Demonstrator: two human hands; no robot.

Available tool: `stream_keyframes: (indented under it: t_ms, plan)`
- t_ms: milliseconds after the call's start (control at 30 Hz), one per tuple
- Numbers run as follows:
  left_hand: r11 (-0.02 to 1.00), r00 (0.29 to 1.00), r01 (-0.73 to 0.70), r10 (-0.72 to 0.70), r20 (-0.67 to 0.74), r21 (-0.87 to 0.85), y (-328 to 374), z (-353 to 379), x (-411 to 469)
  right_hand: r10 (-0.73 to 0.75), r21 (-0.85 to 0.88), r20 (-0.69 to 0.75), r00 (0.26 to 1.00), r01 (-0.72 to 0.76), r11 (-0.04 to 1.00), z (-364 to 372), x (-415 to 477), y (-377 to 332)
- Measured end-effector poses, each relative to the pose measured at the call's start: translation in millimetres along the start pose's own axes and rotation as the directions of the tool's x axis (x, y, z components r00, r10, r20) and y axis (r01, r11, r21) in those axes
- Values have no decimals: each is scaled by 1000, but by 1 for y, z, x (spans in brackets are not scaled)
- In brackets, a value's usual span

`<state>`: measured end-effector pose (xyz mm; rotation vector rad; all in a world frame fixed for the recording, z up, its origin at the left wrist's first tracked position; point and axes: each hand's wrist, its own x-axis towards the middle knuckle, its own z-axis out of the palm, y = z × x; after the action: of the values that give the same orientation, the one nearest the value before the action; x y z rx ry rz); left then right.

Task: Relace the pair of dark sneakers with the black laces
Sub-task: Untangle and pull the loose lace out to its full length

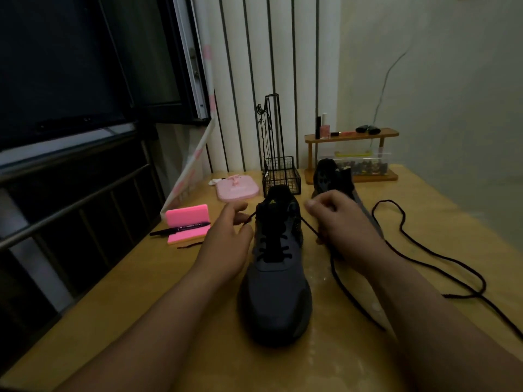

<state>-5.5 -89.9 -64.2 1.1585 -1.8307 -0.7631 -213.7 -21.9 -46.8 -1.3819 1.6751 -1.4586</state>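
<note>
1. While the near sneaker [276, 292] stands at frame centre on the table [141, 306], toe toward the camera, its lace [310, 227] runs out both sides.
2. Left hand [226, 236], left of the tongue, pinches one lace end.
3. Right hand [342, 222], opposite, pinches the other strand.
4. Second sneaker [331, 176] sits behind the right hand; a loose lace [407, 239] loops at frame right.

"How did the shoes sit?"
"The near sneaker [276, 278] stood upright on the bench [141, 306], toe towards us, black lace [272, 241] through its lower eyelets. The second sneaker [334, 176] stood behind-right, with a loose lace [389, 201] looped alongside."
</note>
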Motion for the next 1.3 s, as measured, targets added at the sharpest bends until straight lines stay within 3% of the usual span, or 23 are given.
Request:
stream_keyframes:
  t_ms: [100, 200, 333, 467, 567, 667, 767, 833, 967, 1133, 1300]
  plan:
    - [994, 999, -36, 36, 5, 105, 3, 2, 4, -83, -243, 126, 988, 112, 964, 8, 0, 5]
    - [991, 996, -66, 72, -50, 114, 0, 0, 8, -97, -177, 79, 992, 110, 978, 4, 2, 3]
    - [999, 993, 23, -20, -112, 24, -1, -2, 4, -112, -121, -46, 993, 106, 987, -1, 4, 6]
    - [997, 993, 71, -69, -92, 15, -4, -4, -6, -180, -358, 32, 983, 180, 916, 6, 0, 11]
    - [995, 995, 96, -96, 13, 28, -12, -6, -17, -166, -521, 64, 984, 175, 836, 7, -2, 3]
    - [992, 982, 120, -123, 146, 26, -15, -9, -36, 73, -508, 178, 981, 28, 861, 4, -15, -12]
    - [992, 963, 97, -72, 258, -82, -17, -9, -56, 241, -446, 321, 916, -79, 892, 8, -41, -13]
    - [994, 955, 61, -33, 294, -86, -17, -2, -65, 175, -399, 298, 938, -44, 916, 21, -56, -3]
    - [998, 976, -16, 29, 215, -63, -16, 13, -56, -37, -416, 170, 985, 106, 903, 52, -53, 20]
    - [998, 978, 39, -29, 206, -47, -30, 12, -4, 4, -479, 132, 991, 61, 876, 76, 1, 28]
    - [997, 979, 46, -32, 203, -65, -47, 11, 44, 36, -436, 100, 994, 11, 900, 94, 50, 35]
